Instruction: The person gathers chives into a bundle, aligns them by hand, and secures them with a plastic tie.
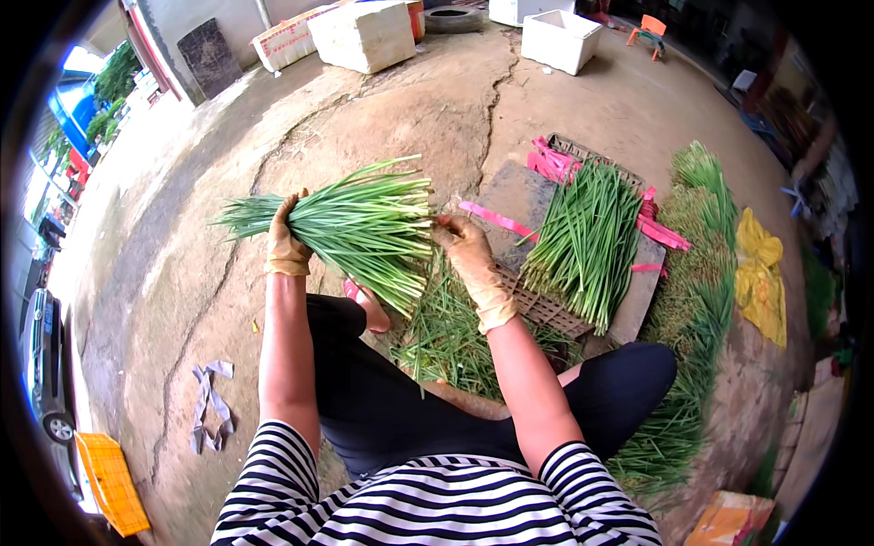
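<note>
A thick bundle of long green stalks point(350, 223) lies sideways in front of me, tips fanning to the right. My left hand point(286, 244), in a tan rubber glove, grips the bundle near its left part. My right hand point(466, 246), gloved the same, holds the cut ends at the bundle's right side. A pink strip point(496, 218) lies just right of that hand. Loose green trimmings point(446, 341) are heaped below the bundle, between my knees.
A second pile of green stalks point(587, 241) rests on a dark crate point(546, 309) with pink strips point(551, 164). A long row of greens point(696, 273) runs along the right, beside a yellow bag point(760, 273). White foam boxes point(364, 35) stand far off on cracked concrete.
</note>
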{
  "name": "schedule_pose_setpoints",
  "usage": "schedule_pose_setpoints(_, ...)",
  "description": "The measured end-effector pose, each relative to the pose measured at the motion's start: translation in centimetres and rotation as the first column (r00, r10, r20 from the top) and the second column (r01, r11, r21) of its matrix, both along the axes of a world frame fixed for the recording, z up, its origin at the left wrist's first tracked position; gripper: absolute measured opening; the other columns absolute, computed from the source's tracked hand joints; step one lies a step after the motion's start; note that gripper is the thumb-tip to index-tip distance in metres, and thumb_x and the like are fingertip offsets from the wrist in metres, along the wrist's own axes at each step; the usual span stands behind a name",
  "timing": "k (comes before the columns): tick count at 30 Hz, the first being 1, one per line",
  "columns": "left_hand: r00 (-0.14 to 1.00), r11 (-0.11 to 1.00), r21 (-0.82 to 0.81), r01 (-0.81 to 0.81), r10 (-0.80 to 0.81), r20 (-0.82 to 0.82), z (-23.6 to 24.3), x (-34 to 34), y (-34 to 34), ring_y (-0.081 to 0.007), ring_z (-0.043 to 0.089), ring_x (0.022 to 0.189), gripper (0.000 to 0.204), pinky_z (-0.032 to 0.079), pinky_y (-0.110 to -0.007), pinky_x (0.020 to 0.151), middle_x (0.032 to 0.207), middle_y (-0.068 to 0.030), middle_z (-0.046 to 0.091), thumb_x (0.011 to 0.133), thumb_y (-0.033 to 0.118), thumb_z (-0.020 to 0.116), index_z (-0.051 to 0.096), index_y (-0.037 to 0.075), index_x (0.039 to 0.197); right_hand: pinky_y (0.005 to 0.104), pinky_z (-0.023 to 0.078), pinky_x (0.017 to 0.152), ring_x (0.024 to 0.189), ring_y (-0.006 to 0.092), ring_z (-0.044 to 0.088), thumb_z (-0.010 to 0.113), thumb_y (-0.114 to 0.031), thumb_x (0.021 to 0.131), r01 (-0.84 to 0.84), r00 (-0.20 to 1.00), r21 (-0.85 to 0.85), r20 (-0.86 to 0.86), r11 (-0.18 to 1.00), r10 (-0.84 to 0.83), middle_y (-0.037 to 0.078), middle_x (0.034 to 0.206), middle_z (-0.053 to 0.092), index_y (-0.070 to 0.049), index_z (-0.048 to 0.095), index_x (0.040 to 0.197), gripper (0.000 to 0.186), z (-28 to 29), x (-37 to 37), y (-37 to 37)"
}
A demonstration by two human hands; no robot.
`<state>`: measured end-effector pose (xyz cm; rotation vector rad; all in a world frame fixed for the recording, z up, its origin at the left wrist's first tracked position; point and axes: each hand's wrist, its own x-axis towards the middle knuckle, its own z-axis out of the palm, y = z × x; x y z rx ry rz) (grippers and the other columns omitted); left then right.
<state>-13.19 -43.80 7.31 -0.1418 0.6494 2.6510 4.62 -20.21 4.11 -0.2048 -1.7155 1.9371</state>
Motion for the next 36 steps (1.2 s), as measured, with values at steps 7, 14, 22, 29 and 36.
schedule_pose_setpoints(7,1.0,0.996,-0.085,0.007,-0.006,0.006,0.4,0.9,0.7,-0.0253,0.058,0.08,0.021,0.048,-0.037,0.076,0.089,-0.0113,0.06,0.08,0.01,0.055,0.056,-0.003,0.096,0.0235,0.043,0.062,0.066,0.0114,0.055,0.062,-0.019,0.08,0.248,0.967,-0.096,-0.037,0.964,-0.252,0.005,0.074,0.064,-0.002,0.062,0.085,0.017,-1.1,0.0,-1.0)
schedule_pose_setpoints(14,0.998,0.997,-0.017,-0.069,0.069,-0.009,0.2,-0.6,-1.8,-0.0284,0.057,0.086,0.022,0.045,-0.043,0.082,0.091,-0.0119,0.061,0.082,0.013,0.051,0.056,-0.002,0.098,0.0257,0.047,0.059,0.061,0.0131,0.057,0.061,-0.024,0.08,-0.159,0.919,-0.231,0.32,0.96,0.229,0.005,0.077,0.064,-0.007,0.061,0.087,0.019,-5.8,6.8,2.6)
schedule_pose_setpoints(22,0.988,0.988,-0.029,-0.149,0.15,0.028,-0.3,-0.9,-1.3,-0.0254,0.058,0.079,0.021,0.048,-0.039,0.076,0.087,-0.0108,0.062,0.083,0.014,0.049,0.059,-0.001,0.094,0.0293,0.044,0.083,0.096,0.0182,0.056,0.067,-0.033,0.074,-0.388,0.858,0.064,0.39,0.92,0.335,0.008,0.113,0.056,-0.007,0.056,0.109,0.044,-7.4,6.1,-1.1)
schedule_pose_setpoints(29,0.987,0.985,-0.083,-0.152,0.156,0.044,0.4,-0.4,1.2,-0.0262,0.058,0.078,0.022,0.048,-0.039,0.076,0.086,-0.0115,0.061,0.083,0.013,0.048,0.058,-0.003,0.095,0.0253,0.042,0.051,0.052,0.0107,0.05,0.059,-0.024,0.082,-0.439,0.89,0.182,0.223,0.88,0.397,0.003,0.078,0.059,-0.006,0.058,0.098,0.023,-3.2,1.6,-7.7)
schedule_pose_setpoints(36,0.987,0.987,-0.04,-0.154,0.156,0.046,0.6,-0.4,0.4,-0.0269,0.058,0.077,0.022,0.048,-0.039,0.074,0.086,-0.012,0.062,0.084,0.015,0.048,0.059,-0.001,0.092,0.0352,0.046,0.072,0.086,0.0291,0.058,0.048,-0.028,0.083,-0.787,0.554,0.522,0.833,0.328,0.003,0.016,0.092,0.061,-0.01,0.061,0.097,0.027,-7.9,7.3,-3.9)
